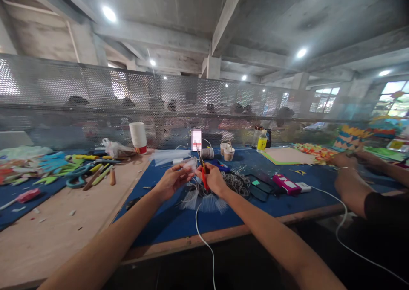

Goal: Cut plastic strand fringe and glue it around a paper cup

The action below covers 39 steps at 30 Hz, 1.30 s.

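Observation:
My left hand (171, 181) pinches a small piece of sheer white netting (191, 165) between its fingertips. Red-handled scissors (203, 175) are gripped in my right hand (215, 180), their blades pointing up and away from me beside the netting. I cannot tell whether the blades touch it. Below both hands, tufts of fine white netting (212, 204) lie on the blue mat (179, 226). A tangled heap of grey cord (238, 183) sits just right of my right hand. Behind the hands is a spool (207, 154).
Stacked paper cups (137, 137) and several tools, including large teal-handled scissors (76, 177), occupy the left. To the right are a black frame-like object (260, 189), a magenta box (286, 184) and a yellow bottle (262, 142). A co-worker's hands (348, 160) work at far right. A white cable (204, 239) crosses the front edge.

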Motion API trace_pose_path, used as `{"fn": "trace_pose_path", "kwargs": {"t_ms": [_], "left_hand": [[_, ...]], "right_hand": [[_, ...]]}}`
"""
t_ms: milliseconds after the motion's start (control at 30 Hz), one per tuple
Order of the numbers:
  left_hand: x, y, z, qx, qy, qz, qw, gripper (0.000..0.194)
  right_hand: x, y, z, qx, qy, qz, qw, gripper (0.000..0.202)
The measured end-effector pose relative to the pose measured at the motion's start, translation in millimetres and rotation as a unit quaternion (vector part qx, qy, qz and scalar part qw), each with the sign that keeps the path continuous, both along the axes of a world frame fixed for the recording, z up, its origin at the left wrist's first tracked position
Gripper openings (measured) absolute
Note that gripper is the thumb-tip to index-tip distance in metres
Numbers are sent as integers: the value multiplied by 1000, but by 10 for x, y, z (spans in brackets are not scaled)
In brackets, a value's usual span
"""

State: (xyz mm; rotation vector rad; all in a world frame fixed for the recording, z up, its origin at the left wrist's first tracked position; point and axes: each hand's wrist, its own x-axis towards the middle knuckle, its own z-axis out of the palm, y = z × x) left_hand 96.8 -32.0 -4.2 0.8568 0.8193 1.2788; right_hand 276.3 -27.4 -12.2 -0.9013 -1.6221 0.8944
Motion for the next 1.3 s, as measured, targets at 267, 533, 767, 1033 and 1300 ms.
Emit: {"fn": "trace_pose_path", "kwargs": {"t_ms": [267,533,767,1033,1300], "left_hand": [[5,-10,-44,98,95,-6,991,32],[-84,95,-12,137,53,93,985,41],[-162,70,82,129,53,167,976,43],[-37,19,23,139,93,101,981,39],[15,16,-6,78,12,38,996,26]], "right_hand": [[-16,39,-38,-16,-7,19,1000,37],[86,-37,43,34,-99,-7,995,31],[114,-54,101,54,-209,-85,973,32],[1,0,-16,51,-32,-25,998,30],[-14,72,-97,57,15,-6,998,30]]}}
